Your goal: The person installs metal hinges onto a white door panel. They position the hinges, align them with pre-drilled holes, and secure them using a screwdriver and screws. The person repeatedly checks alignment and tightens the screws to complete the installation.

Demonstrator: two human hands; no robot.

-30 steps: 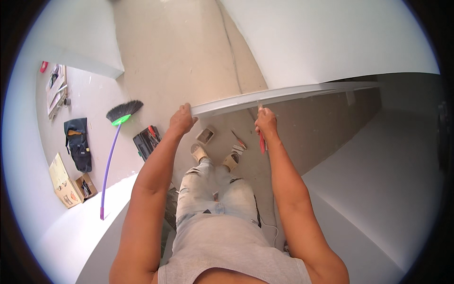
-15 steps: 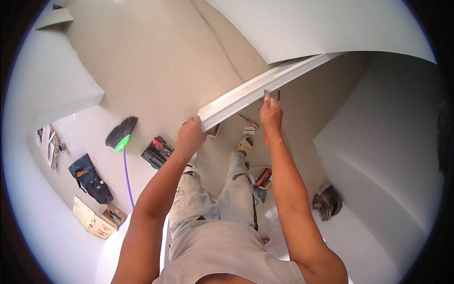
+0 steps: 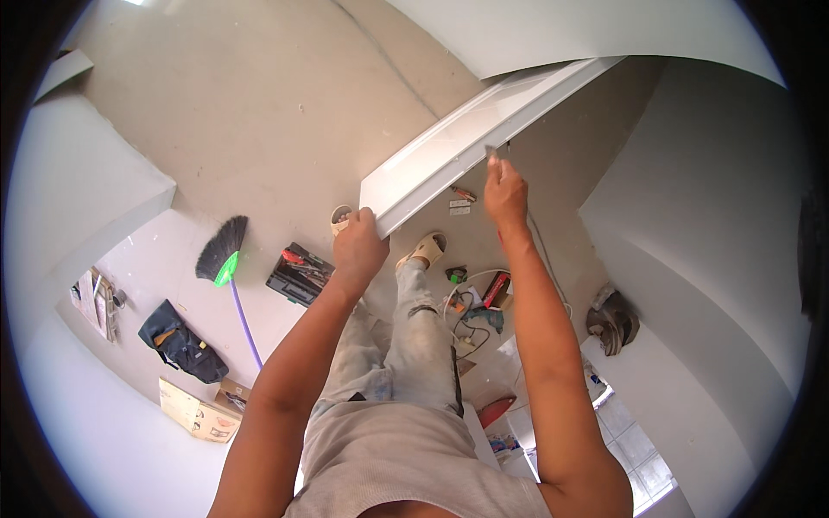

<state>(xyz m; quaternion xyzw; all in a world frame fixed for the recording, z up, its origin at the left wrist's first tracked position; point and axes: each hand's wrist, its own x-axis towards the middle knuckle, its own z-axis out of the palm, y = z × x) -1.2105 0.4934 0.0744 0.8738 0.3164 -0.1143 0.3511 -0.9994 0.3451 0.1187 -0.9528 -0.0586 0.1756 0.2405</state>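
Observation:
A long white door-like panel point(image 3: 449, 155) with a grey metal edge slants from in front of me up to the wall at the upper right. My left hand point(image 3: 359, 246) is closed around its near corner. My right hand point(image 3: 505, 194) is closed by the panel's long edge, pinching a small flat grey metal piece point(image 3: 490, 152). Whether that piece is fixed to the panel, I cannot tell. Beneath the panel's edge, a screwdriver point(image 3: 464, 193) lies on the floor beside a small white plate-like piece point(image 3: 459, 207).
An open toolbox point(image 3: 298, 274) sits left of my legs, near a broom point(image 3: 226, 259) and a dark tool bag point(image 3: 181, 341). A cardboard box point(image 3: 200, 410) lies lower left. Right of my legs are a drill point(image 3: 485, 318) and cables. White walls rise on both sides.
The panel has shifted in view and more of its white face shows. Both hands have kept their holds. My feet have moved, with the right sandal further left in view.

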